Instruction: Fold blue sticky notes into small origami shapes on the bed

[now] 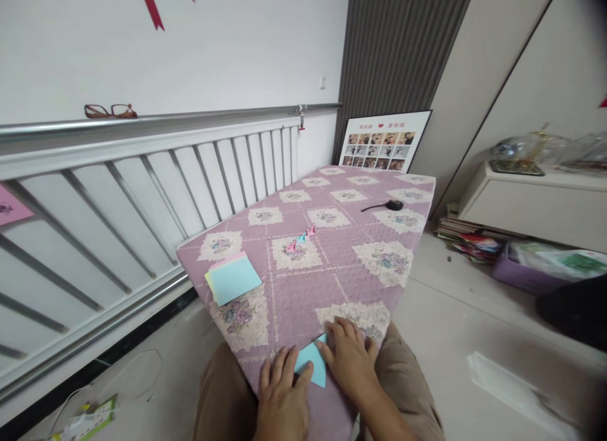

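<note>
While the left hand (279, 390) pins the blue paper (313, 365) flat on the bench (332, 283), the right hand (348, 359) presses its edge, fingers spread. Neither hand grips; a paper stack (233, 278) lies apart.

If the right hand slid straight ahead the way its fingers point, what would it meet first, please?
The right hand points up the mattress and slightly left. The way looks free at first; the small folded papers would probably come first, though depth is uncertain.

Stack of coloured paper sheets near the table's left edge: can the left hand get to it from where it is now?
Probably yes. The left hand rests on the blue paper at the near edge, and only bare tablecloth lies between it and the stack. Nothing blocks the way.
</note>
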The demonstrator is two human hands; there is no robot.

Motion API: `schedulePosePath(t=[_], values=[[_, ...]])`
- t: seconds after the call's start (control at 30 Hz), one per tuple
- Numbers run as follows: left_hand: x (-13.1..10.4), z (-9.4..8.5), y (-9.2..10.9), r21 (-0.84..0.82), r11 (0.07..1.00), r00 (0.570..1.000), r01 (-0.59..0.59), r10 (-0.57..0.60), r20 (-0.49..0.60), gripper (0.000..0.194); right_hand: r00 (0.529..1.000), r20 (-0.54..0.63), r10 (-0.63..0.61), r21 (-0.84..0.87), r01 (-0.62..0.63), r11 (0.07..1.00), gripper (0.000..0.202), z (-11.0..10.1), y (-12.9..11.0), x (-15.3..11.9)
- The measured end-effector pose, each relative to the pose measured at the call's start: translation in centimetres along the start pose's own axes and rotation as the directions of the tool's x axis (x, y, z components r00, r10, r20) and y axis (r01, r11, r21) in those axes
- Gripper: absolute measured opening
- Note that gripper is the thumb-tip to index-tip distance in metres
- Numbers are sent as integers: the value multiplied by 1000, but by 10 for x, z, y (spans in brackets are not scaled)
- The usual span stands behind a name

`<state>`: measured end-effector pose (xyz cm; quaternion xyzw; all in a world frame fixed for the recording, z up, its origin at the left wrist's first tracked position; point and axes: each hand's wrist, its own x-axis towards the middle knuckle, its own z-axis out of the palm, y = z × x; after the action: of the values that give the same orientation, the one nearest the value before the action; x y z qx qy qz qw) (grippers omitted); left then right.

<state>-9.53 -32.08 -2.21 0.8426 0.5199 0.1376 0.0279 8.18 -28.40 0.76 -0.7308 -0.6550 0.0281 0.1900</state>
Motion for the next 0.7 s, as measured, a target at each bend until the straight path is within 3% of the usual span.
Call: schedulePosePath(t=[0.1, 0.27, 0.4, 0.5, 0.6, 0.7], values=[[-1, 1, -1, -8, 1000, 1000, -14, 14, -16, 52, 999, 22, 24, 49, -25, 998, 25, -3, -4, 5], [-3, -1, -2, -16, 999, 998, -29, 28, -50, 52, 995, 25, 97, 294, -100, 951, 11, -9, -2, 5], [-6, -2, -3, -35, 998, 992, -56, 52, -115, 52, 996, 89, 22, 422, -58, 905, 8, -14, -5, -2], [-8, -1, -5, -37, 996, 982, -82, 75, -172, 52, 994, 109, -22, 567, -44, 822, 29, -11, -11, -15], [-10, 1, -5, -44, 997, 976, -71, 60, -209, 50, 991, 130, 4, 746, -101, 659, 57, -2, -15, -33], [-10, 1, -3, -58, 997, 973, -57, 42, -226, 45, 988, 156, 8, 716, -118, 688, 74, 9, -18, -49]])
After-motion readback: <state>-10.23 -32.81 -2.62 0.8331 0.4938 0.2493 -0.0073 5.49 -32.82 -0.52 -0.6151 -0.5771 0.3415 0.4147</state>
